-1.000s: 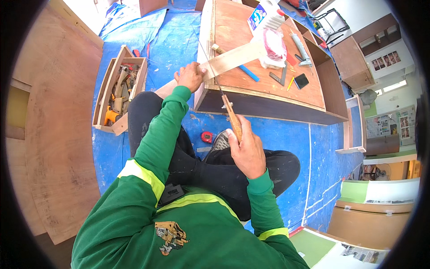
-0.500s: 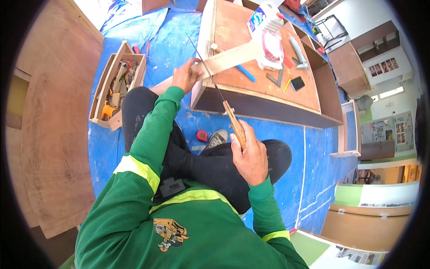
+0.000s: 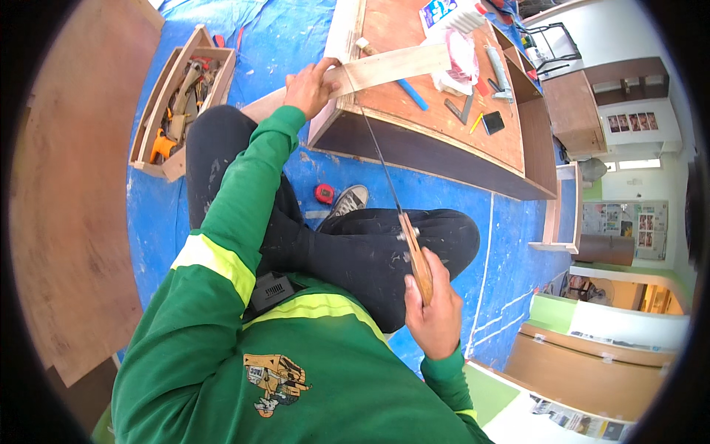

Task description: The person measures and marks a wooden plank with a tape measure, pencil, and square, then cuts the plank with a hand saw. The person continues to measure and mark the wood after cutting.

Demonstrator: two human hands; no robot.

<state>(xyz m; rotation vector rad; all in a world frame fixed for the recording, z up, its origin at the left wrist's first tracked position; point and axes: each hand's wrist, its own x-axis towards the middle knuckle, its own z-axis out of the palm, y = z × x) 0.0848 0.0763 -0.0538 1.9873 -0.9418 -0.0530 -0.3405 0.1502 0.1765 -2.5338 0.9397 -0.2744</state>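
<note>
My left hand (image 3: 310, 89) grips a pale wooden board (image 3: 396, 65), which slants across the near left corner of a wooden cabinet box (image 3: 499, 159). A thin saw blade (image 3: 373, 140) crosses the board just right of those fingers. My right hand (image 3: 433, 300) is closed round the saw's wooden handle (image 3: 416, 259), low over my bent right leg. On the box top lie a blue stick (image 3: 410, 95), a metal square (image 3: 462, 111), a yellow pencil (image 3: 475, 123), a dark phone (image 3: 493, 123), a caulking gun (image 3: 497, 70), a pink-white bag (image 3: 462, 59) and a white jug (image 3: 455, 18).
A wooden toolbox (image 3: 157, 129) with mixed tools stands at my left on blue sheeting (image 3: 155, 244), beside large plywood panels (image 3: 81, 185). A red tape measure (image 3: 323, 194) lies by my shoe. A wooden frame (image 3: 562, 207) and cabinets (image 3: 569, 111) are at the right.
My right hand has pulled the saw down and to the right, back toward my body, so more blade shows below the board. My left hand stays on the board; the whole view has shifted slightly.
</note>
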